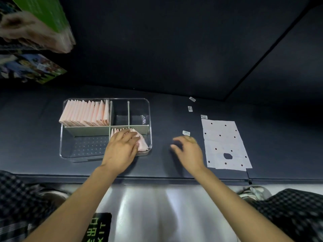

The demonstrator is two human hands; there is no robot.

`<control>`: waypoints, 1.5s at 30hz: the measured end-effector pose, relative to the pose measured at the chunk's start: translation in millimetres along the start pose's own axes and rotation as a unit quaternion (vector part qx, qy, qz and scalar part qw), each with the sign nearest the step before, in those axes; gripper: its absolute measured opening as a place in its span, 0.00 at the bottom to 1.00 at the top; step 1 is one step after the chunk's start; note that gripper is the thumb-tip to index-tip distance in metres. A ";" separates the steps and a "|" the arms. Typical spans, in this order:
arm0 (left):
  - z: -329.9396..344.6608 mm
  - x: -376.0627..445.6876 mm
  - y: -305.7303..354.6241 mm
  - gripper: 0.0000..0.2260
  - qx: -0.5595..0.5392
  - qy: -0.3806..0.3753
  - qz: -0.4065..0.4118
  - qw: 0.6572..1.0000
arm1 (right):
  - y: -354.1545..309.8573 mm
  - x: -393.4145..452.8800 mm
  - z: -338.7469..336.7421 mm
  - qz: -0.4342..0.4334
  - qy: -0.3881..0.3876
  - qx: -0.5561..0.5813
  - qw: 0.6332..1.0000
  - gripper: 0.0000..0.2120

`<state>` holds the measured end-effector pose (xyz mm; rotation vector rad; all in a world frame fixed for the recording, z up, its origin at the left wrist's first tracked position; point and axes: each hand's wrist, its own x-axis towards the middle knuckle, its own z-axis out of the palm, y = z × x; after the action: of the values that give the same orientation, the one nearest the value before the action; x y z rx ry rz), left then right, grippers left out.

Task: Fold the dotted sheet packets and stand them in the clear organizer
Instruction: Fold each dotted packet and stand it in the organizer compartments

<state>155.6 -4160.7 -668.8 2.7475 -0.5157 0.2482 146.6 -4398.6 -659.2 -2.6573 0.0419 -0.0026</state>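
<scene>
Dotted sheet (225, 144), the one piece not yet folded, lies flat and unfolded on the dark table (174, 67) to the right, with a dark cut-out near its lower middle. Nearest the viewer, two bare forearms reach forward from the table edge. Right hand (189, 151) hovers between the organizer and the flat sheet, just beside the sheet's left edge, fingers spread and curled loosely around nothing; motion blur hides whether the fingertips touch the table. Left hand (122, 147) rests palm down in the near right compartment of the clear organizer (63, 137), fingers extended and close together, pressing on a short row of pink folded packets (143, 144) there; whether any packet is pinched cannot be told. These packets lean rather than stand square, the rightmost tilted toward the organizer's right wall. Near left compartment appears unfilled, its studded floor showing. Beyond the divider, the far left compartment holds a full standing row of folded packets (85, 112), upright and tightly ranked; the two small far right compartments look vacant. Small white labels (186, 133) lie scattered on the table between organizer and sheet and farther back. Judged progress: well advanced, with one row complete, a second begun, and at least the flat sheet left to fold and stand.
</scene>
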 end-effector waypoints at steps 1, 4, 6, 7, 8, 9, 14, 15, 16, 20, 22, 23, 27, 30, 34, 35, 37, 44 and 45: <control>-2.2 2.0 6.0 0.13 -0.005 0.018 0.007 1.000 | 27.6 -4.4 -6.7 0.037 0.014 -0.010 0.999 0.13; -5.6 9.6 35.6 0.15 -0.041 0.056 0.059 0.996 | 98.0 -18.7 -21.0 0.153 0.021 -0.045 0.987 0.19; 1.1 11.4 59.1 0.14 -0.075 0.042 0.107 0.991 | 125.9 -26.6 -23.4 0.187 0.007 -0.042 0.981 0.21; 8.0 11.0 69.3 0.12 -0.086 0.021 0.129 0.988 | 134.7 -28.7 -22.4 0.186 0.003 -0.033 0.982 0.20; 16.9 9.5 77.7 0.10 -0.097 -0.007 0.146 0.984 | 141.2 -29.6 -20.7 0.178 0.003 -0.023 0.984 0.17; 27.5 6.5 83.5 0.09 -0.111 -0.041 0.153 0.981 | 145.2 -29.1 -19.4 0.170 0.007 -0.013 0.985 0.14; 66.4 -12.5 90.4 0.14 -0.141 -0.179 0.112 0.967 | 148.0 -24.1 -19.6 0.150 0.030 0.010 0.988 0.03; 69.7 -12.0 91.7 0.15 -0.139 -0.176 0.120 0.967 | 144.5 -24.3 -21.5 0.132 0.032 0.005 0.991 0.04; 71.8 -9.5 94.2 0.18 -0.137 -0.174 0.123 0.967 | 139.1 -24.8 -23.3 0.103 0.031 -0.001 0.994 0.04; 75.4 8.5 111.4 0.32 -0.176 -0.219 0.056 0.958 | 102.1 -28.7 -27.5 -0.010 -0.071 0.001 0.997 0.08; 77.3 15.0 119.9 0.33 -0.216 -0.243 0.010 0.946 | 85.1 -30.1 -25.1 -0.014 -0.130 0.019 0.991 0.08; 78.4 16.5 122.3 0.29 -0.235 -0.247 -0.009 0.940 | 78.0 -31.1 -24.0 -0.007 -0.152 0.035 0.988 0.08; 78.2 13.7 120.1 0.03 -0.288 -0.227 -0.051 0.929 | 65.2 -29.4 -33.5 0.043 -0.236 0.145 0.960 0.09; 76.1 10.4 114.7 0.08 -0.358 -0.215 -0.104 0.903 | 77.8 -20.2 -58.5 0.049 -0.343 0.131 0.929 0.19; 74.9 13.7 111.3 0.12 -0.394 -0.215 -0.172 0.877 | 100.1 -3.4 -75.0 0.042 -0.316 0.127 0.939 0.13; 76.2 15.0 111.3 0.12 -0.390 -0.214 -0.184 0.876 | 102.3 1.4 -72.4 0.045 -0.275 0.136 0.951 0.06; 79.3 18.1 112.9 0.13 -0.383 -0.206 -0.212 0.875 | 106.4 11.8 -63.8 0.048 -0.218 0.115 0.968 0.04; 84.0 19.4 122.8 0.20 -0.338 -0.189 -0.290 0.875 | 109.3 47.8 -38.1 -0.007 -0.185 -0.082 0.979 0.10; 83.9 18.5 124.5 0.20 -0.321 -0.187 -0.288 0.883 | 107.9 51.3 -35.3 -0.012 -0.188 -0.095 0.977 0.10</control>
<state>134.4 -4305.6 -706.4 2.1456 0.1453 -0.5186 194.4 -4512.0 -678.4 -2.8004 -0.1208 0.5195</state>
